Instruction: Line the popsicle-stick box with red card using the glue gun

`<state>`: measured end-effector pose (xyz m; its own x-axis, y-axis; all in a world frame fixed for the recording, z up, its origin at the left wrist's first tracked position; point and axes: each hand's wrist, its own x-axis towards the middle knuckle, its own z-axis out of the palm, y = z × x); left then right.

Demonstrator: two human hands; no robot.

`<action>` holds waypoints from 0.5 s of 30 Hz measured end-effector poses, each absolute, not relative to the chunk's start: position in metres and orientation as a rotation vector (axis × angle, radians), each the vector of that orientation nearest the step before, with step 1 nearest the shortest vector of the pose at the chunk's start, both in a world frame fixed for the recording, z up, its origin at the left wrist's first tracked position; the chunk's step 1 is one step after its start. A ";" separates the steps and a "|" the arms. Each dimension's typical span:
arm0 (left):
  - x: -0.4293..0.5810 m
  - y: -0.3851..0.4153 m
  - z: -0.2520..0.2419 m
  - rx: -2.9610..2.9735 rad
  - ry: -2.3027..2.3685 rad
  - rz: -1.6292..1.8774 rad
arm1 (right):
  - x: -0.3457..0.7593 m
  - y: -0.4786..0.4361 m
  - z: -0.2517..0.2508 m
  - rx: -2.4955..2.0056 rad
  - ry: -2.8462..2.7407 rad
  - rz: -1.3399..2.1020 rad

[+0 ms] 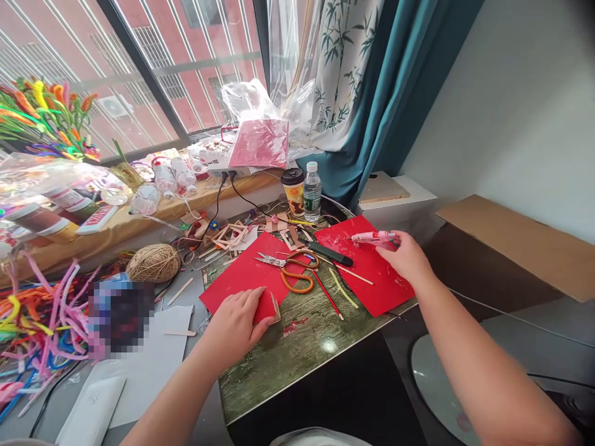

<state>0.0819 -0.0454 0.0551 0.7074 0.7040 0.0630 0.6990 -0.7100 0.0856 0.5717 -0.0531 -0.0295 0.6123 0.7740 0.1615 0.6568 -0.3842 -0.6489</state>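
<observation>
My left hand (pixel 239 319) is closed over a small red piece edged with wood (pixel 268 308), near the table's front. Beneath its fingertips lies a red sheet (pixel 232 282). In my right hand (pixel 404 257) is a pink hot glue gun (pixel 374 238), its nozzle pointing left above a second red sheet (pixel 395 285). Between the hands lie scissors with orange handles (pixel 297 272), blades toward the left sheet. A dark green-black cutter (pixel 330 253), a red pencil (pixel 328 297) and a pale green strip (pixel 344 288) rest beside them.
Small wooden frames and sticks (pixel 232 235) clutter the table's back, near a paper cup (pixel 293 192) and a water bottle (pixel 312 195). A ball of twine (pixel 154 262) and colourful pipe cleaners (pixel 46 310) sit at left. A cardboard panel (pixel 520 241) stands right.
</observation>
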 end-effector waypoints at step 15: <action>0.081 -0.046 0.054 2.864 1.153 0.187 | 0.546 -0.079 0.013 -2.133 -1.244 0.209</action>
<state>0.0812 -0.0460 0.0543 0.7151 0.6927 0.0940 0.6868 -0.7212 0.0903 0.5461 -0.0792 0.0130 0.5369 0.8244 0.1789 0.7204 -0.3377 -0.6058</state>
